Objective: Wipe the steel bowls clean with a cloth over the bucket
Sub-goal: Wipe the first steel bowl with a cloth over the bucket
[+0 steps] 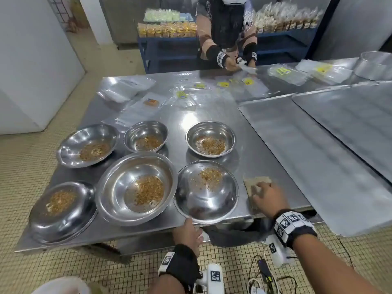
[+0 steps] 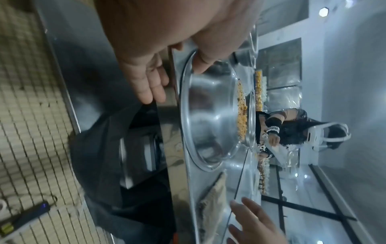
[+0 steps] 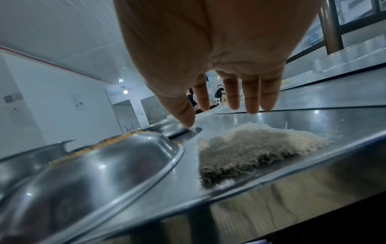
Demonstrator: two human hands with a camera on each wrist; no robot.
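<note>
I am standing at a steel table that is carrying six steel bowls, each one holding a scatter of brown crumbs. Two big flat trays are lying across its right side, and clear plastic bags are spreading over its far half, where another person is handling a bag. Below the table's near edge a dark-lined bucket is sitting on the tiled floor. The largest bowl is sitting near the front, just left of the bowl nearest me, whose rim is hanging slightly past the table edge. My left hand is taking that rim: the thumb is lying on top of it and the fingers are reaching straight underneath, not yet closing. My right hand is hovering spread and flat over the beige cloth, which is lying on the table just right of that bowl; whether the fingertips are touching it, I cannot tell. It is gripping nothing.
</note>
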